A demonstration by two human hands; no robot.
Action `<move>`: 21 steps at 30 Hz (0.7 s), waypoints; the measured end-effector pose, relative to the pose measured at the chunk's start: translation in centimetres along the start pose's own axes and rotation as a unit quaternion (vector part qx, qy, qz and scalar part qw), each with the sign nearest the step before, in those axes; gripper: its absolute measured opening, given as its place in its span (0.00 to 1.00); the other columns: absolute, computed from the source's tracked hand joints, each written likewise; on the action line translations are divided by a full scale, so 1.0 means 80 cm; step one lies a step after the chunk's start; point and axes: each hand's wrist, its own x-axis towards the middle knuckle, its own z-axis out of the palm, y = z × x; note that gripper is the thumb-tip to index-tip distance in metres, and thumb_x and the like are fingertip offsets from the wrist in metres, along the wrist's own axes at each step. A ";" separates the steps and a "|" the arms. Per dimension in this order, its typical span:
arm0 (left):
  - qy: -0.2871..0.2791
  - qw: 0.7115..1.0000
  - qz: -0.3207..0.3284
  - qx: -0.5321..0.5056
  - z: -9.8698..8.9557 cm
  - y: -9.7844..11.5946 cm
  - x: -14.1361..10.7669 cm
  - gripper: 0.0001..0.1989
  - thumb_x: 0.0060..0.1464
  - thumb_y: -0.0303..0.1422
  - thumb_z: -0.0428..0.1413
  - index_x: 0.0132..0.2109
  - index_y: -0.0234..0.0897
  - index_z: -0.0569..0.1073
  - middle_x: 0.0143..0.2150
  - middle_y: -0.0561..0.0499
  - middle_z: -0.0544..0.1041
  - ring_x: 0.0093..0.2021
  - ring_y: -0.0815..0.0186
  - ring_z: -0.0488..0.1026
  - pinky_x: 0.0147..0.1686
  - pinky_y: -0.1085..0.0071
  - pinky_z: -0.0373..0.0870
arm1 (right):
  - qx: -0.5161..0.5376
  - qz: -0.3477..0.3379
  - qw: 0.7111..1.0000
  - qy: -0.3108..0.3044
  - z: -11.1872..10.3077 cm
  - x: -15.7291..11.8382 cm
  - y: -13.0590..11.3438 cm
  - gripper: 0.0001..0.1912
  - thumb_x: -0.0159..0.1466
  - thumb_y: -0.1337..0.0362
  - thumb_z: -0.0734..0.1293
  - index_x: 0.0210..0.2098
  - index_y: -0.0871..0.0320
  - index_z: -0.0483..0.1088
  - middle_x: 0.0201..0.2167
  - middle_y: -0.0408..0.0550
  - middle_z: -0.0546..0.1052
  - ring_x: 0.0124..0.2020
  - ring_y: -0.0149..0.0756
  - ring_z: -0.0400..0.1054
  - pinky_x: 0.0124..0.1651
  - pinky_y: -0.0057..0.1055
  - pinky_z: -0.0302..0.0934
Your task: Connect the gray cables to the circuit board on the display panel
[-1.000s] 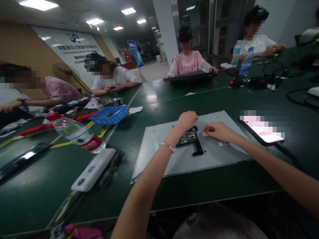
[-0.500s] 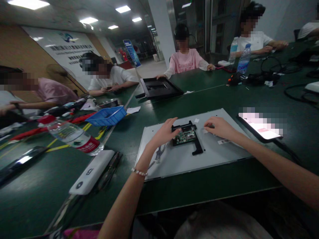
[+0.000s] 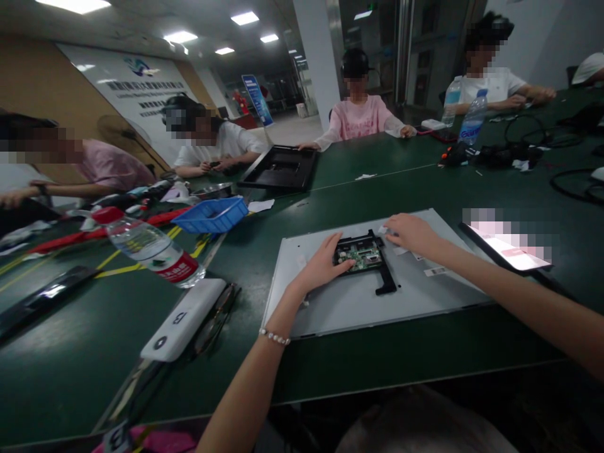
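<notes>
A grey panel (image 3: pixel 340 314) lies flat on the green table. On it sits a black bracket (image 3: pixel 387 280) around a green circuit board (image 3: pixel 362 257). My left hand (image 3: pixel 323 267) rests at the left side of the bracket, thumb and fingers apart, the thumb on the board's edge. My right hand (image 3: pixel 408 233) is at the bracket's upper right corner, its fingertips pinched at a small whitish piece (image 3: pixel 383 230) on the panel. Beneath the right wrist a white label (image 3: pixel 435 272) shows on the panel.
Left of the panel are a white power bank (image 3: pixel 184 321), glasses (image 3: pixel 217 318), a lying water bottle (image 3: pixel 151 248) and a blue basket (image 3: pixel 212 215). A lit phone (image 3: pixel 512 242) lies at right. Beyond, a person's hand touches a black frame (image 3: pixel 283 168).
My right hand has moved up and left to the bracket's corner, where the small piece was. The black frame across the table has shifted left and turned. The view has shifted slightly.
</notes>
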 end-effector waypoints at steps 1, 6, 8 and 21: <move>0.001 1.000 0.001 0.003 0.001 -0.002 0.000 0.37 0.57 0.48 0.50 0.66 0.33 0.49 0.67 0.40 0.51 0.66 0.58 0.50 0.65 0.61 0.48 | -0.023 -0.006 1.000 -0.012 0.001 0.004 -0.003 0.11 0.64 0.64 0.62 0.41 0.63 0.73 0.39 0.56 0.76 0.41 0.43 0.69 0.41 0.36 0.60; 0.000 1.000 -0.002 0.010 0.004 -0.004 -0.001 0.38 0.57 0.49 0.49 0.66 0.32 0.49 0.67 0.39 0.50 0.67 0.57 0.49 0.65 0.60 0.47 | -0.101 0.006 0.994 -0.050 0.000 0.012 -0.013 0.12 0.64 0.71 0.60 0.32 0.63 0.74 0.31 0.56 0.76 0.35 0.43 0.70 0.35 0.34 0.58; -0.003 1.000 -0.004 0.009 0.004 -0.003 -0.002 0.38 0.57 0.49 0.49 0.66 0.31 0.48 0.67 0.38 0.50 0.67 0.56 0.49 0.65 0.60 0.47 | -0.095 0.014 0.994 -0.042 -0.004 0.013 -0.014 0.12 0.64 0.70 0.60 0.34 0.63 0.75 0.32 0.55 0.77 0.36 0.43 0.71 0.35 0.33 0.57; 0.007 1.000 -0.012 0.002 0.008 -0.005 -0.003 0.42 0.55 0.48 0.51 0.67 0.30 0.43 0.66 0.35 0.53 0.66 0.52 0.51 0.64 0.56 0.50 | 0.042 -0.080 0.996 -0.008 0.009 0.076 -0.076 0.11 0.65 0.66 0.60 0.40 0.58 0.75 0.40 0.50 0.77 0.43 0.38 0.70 0.41 0.29 0.57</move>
